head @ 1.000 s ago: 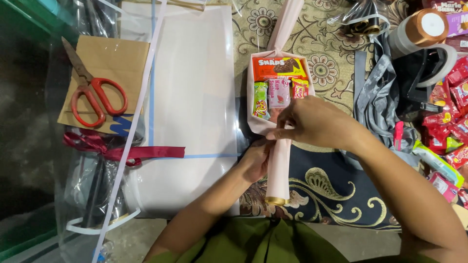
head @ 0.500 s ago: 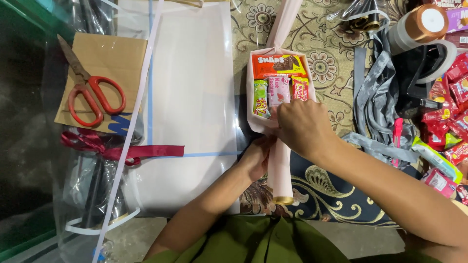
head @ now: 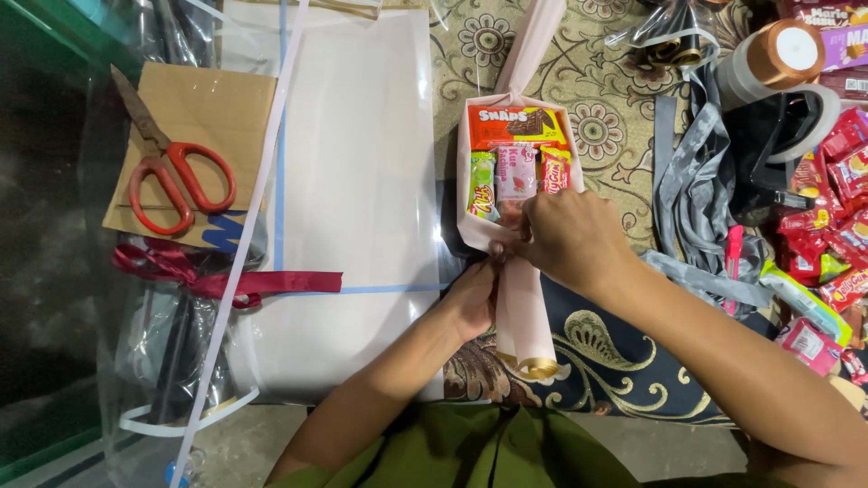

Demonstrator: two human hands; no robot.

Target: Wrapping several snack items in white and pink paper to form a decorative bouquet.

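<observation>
Red-handled scissors (head: 172, 167) rest on brown cardboard (head: 203, 136).

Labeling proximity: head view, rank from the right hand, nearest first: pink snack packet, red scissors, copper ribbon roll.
From the right hand:
1. Pink snack packet, just above it inside the pink wrap.
2. Copper ribbon roll, upper right.
3. Red scissors, far left on cardboard.

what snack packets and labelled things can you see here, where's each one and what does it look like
Orange flat packet: top of the pink paper wrap.
Green packet: below it, left.
Pink packet: middle, above the right hand.
Red packets: heaped far right.
</observation>
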